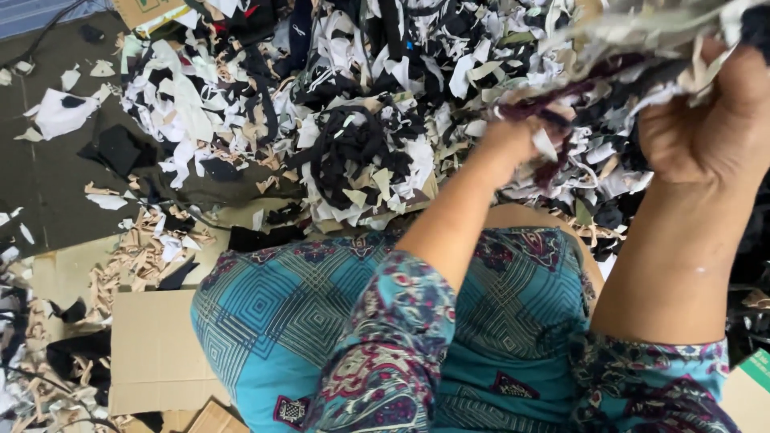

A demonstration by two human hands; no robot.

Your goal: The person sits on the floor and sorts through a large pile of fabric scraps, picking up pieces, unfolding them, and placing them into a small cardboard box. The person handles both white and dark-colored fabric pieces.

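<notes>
A big heap of fabric scraps [353,120] in black, white and beige lies in front of me. My left hand [513,138] is closed on a bunch of these scraps, including a dark maroon strip [561,100]. My right hand [714,120] is raised at the far right, its fingers closed on a lifted bundle of mixed scraps [666,32] that blurs across the top right corner. The maroon strip runs between the two hands. My knees in teal patterned cloth [321,305] are below the heap.
Flattened cardboard [156,345] lies on the floor at lower left, strewn with beige and black offcuts [136,256]. A dark mat [48,176] with a few loose white pieces is at the left. A green-edged box corner [754,373] shows at lower right.
</notes>
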